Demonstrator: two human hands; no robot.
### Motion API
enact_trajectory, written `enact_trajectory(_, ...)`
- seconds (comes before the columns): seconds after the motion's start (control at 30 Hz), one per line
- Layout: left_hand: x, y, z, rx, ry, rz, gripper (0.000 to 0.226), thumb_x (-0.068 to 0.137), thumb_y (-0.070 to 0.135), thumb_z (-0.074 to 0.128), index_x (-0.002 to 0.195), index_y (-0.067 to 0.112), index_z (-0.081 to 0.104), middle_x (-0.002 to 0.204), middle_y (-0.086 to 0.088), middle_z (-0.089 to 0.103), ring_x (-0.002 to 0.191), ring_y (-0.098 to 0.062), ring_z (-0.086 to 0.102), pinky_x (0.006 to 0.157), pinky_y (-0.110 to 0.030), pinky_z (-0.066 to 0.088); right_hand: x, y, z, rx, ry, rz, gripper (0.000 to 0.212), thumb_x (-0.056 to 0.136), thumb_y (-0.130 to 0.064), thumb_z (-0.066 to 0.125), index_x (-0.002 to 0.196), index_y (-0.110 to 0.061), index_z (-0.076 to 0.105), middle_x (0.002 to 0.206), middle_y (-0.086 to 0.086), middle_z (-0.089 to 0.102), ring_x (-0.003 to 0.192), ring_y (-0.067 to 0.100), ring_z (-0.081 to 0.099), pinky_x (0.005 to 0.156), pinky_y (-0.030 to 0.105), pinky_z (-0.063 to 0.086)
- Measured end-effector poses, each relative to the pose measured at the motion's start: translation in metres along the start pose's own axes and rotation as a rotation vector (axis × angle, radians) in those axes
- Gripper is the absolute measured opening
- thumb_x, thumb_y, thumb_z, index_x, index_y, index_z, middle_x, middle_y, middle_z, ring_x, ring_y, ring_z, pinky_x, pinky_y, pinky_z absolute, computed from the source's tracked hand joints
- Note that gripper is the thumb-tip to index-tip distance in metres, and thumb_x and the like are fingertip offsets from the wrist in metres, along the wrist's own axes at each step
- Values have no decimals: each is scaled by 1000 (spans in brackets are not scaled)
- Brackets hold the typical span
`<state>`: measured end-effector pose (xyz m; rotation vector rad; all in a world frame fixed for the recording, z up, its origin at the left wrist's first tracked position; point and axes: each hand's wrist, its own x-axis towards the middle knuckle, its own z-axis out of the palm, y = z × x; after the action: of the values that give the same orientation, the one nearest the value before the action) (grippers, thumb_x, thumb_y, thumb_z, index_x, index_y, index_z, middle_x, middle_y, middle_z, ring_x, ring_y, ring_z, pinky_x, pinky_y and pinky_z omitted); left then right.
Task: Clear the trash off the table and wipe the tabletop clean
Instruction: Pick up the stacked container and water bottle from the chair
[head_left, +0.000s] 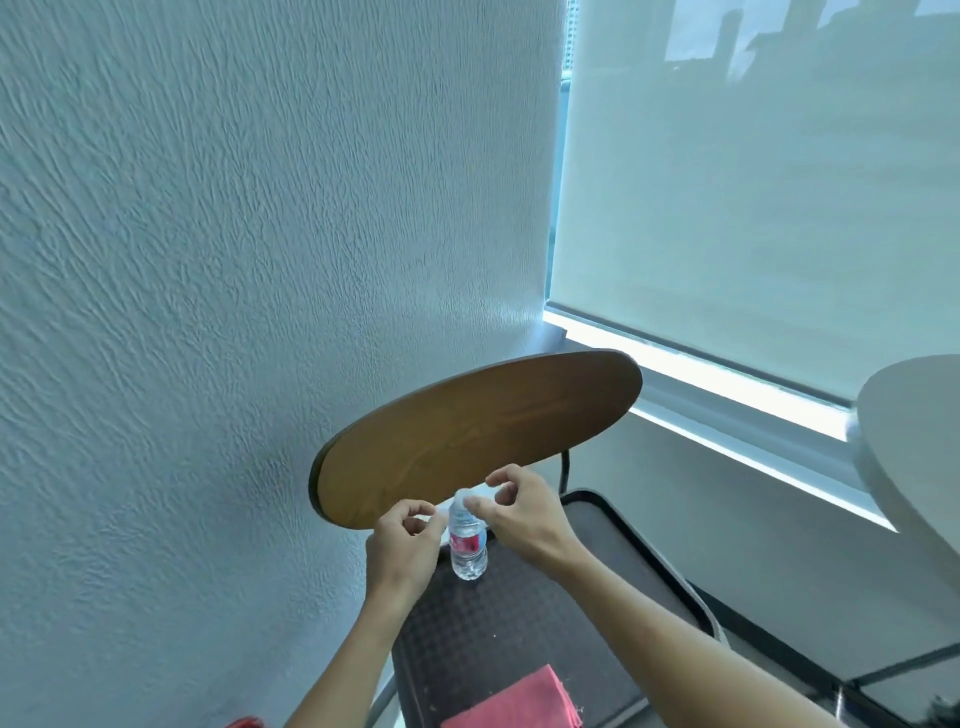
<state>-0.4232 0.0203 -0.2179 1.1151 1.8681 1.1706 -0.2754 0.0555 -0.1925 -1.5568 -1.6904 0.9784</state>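
Nearest the camera, a folded pink cloth (514, 701) lies on the dark tray (597, 613). Farther along the tray stands a small clear water bottle (469, 545), upright, red label. Left hand (402, 551) is just left of the bottle — fingers curled; whether they pinch anything cannot be told. Right hand (524, 512) is at the bottle's cap, fingertips curled by it — actual grip unclear. Beyond, a tilted oval wooden board (467, 431), then textured wall (234, 260) and roller blind (753, 182).
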Motion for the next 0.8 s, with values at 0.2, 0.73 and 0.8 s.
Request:
enact_trajectory(0.2, 32, -41, 22, 132, -107, -91, 30, 84, 32, 72, 109, 20, 63, 91, 3, 65, 81, -9, 61, 62, -22, 44, 35, 23, 25, -47, -77, 107, 53, 83, -38, 68, 129, -17, 52, 115, -1, 56, 102, 12, 55, 93, 31, 48)
enact_trajectory(0.73, 88, -102, 85, 243, -335, -96, 62, 74, 21, 82, 128, 21, 52, 124, 0, 65, 113, -19, 63, 94, -36, 53, 92, 92, 75, -122, -251, 179, 84, 64, -49, 80, 136, -22, 46, 127, 1, 53, 112, 16, 56, 90, 28, 49)
enact_trajectory(0.8, 91, -105, 87, 251, -345, -94, 57, 75, 19, 81, 125, 22, 54, 118, 5, 65, 111, -16, 63, 91, -30, 53, 95, 96, 79, -126, -246, 161, 73, 61, -46, 81, 124, -20, 54, 116, 0, 60, 101, 14, 60, 84, 30, 52)
